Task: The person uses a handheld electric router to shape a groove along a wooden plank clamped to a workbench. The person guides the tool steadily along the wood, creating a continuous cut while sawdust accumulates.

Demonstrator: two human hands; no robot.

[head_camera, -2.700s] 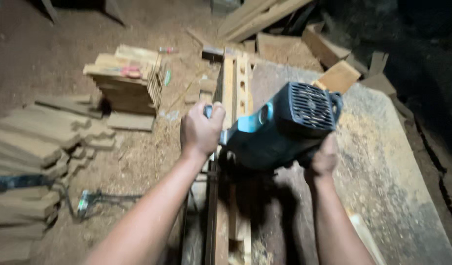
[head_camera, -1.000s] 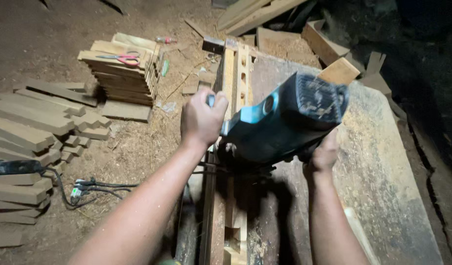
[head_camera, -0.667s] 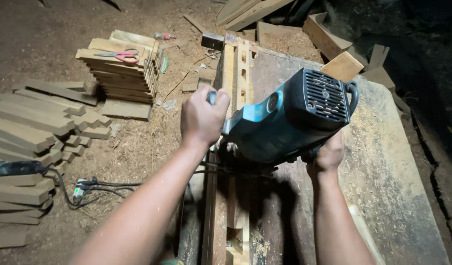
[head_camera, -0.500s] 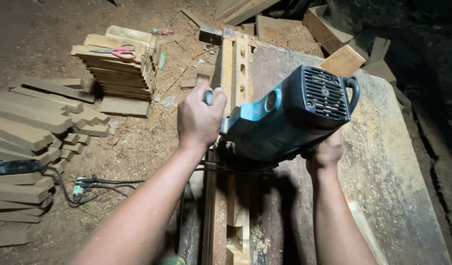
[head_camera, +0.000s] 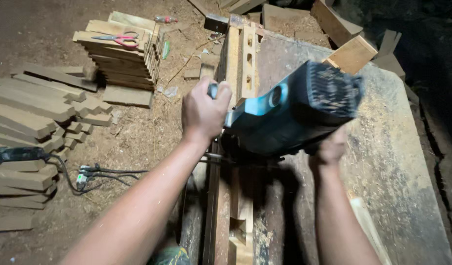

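Note:
A large teal and black power tool [head_camera: 294,115] rests over a long wooden piece with several rectangular holes [head_camera: 246,54] clamped on a workbench [head_camera: 398,162]. My left hand [head_camera: 204,110] is closed around the tool's side handle. Gripping the tool's underside at the right is my right hand [head_camera: 330,147], partly hidden by the motor housing. The tool's upper end looks blurred.
A stack of wooden slats [head_camera: 120,56] with red scissors [head_camera: 119,39] on top stands on the sawdust floor at left. More slats [head_camera: 29,113] lie spread further left, beside a dark tool with a cable [head_camera: 20,154]. Wood offcuts [head_camera: 351,51] sit at the bench's far end.
The power tool has shifted slightly along the wooden piece and tilted, both hands staying on it. The view has dipped a little toward the bench.

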